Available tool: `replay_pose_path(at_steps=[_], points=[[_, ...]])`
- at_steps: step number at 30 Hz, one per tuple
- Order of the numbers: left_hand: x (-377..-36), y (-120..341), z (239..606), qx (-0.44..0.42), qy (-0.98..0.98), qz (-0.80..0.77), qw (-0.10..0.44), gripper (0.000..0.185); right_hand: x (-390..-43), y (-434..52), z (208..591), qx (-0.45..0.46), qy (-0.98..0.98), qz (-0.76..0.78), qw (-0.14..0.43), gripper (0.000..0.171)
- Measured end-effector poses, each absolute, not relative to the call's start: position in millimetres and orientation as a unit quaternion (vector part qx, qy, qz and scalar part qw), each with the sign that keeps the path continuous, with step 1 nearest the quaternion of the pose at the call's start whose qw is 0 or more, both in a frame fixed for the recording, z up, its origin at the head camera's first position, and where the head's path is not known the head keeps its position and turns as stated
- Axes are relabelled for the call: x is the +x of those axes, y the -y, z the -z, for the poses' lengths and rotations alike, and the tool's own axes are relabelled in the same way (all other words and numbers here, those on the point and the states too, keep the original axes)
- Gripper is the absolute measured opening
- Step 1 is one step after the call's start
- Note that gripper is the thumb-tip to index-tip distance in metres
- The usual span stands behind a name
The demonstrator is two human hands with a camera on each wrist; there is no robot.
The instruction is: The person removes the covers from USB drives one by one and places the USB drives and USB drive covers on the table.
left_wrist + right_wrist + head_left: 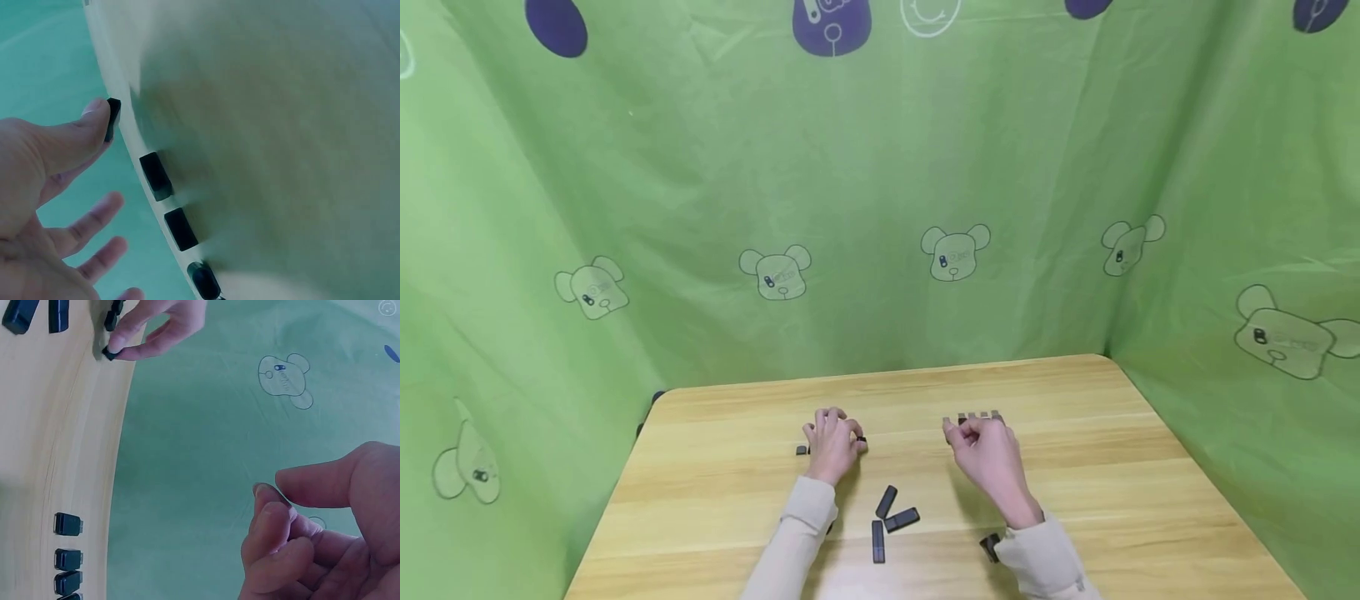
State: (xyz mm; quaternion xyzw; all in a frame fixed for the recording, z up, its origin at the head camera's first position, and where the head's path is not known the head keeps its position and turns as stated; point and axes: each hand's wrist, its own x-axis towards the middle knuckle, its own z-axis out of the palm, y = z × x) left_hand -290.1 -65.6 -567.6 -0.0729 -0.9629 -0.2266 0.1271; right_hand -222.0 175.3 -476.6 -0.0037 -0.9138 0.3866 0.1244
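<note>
Pinching a small black domino [861, 438] between thumb and fingertips of the left hand [832, 444], low against the wooden table [1075, 467], a little left of its middle. Showing that same tile under the left thumb tip in the left wrist view [113, 117]. Standing just beside that hand, on its left, another black tile [802, 450]. Hovering well apart to the right, the right hand [987, 454], fingers curled, thumb and forefinger nearly meeting, holding nothing visible. Standing just beyond it, a short row of upright dominoes [978, 416]. Lying flat nearer the body, three loose dominoes [889, 517]. Leaving bare wood toward the far edge and right corner, with green curtain [880, 208] closing in on three sides.
</note>
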Motion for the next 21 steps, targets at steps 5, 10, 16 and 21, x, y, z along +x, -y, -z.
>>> replay_pose_path(at_steps=[5, 10, 16, 21], points=[[-290, 66, 573, -0.079, 0.967, 0.202, 0.137, 0.015, -216, -174, 474, -0.007, 0.912, -0.391, 0.124, 0.027], [-291, 68, 575, -0.078, 0.969, 0.193, 0.132, 0.014, -212, -177, 474, -0.020, 0.909, -0.404, 0.102, 0.025], [-291, 68, 575, -0.071, 0.971, 0.192, 0.127, 0.014, -209, -182, 472, -0.029, 0.906, -0.411, 0.092, 0.023], [-289, 68, 574, -0.076, 0.970, 0.189, 0.130, 0.014, -208, -186, 471, -0.032, 0.906, -0.411, 0.092, 0.023]])
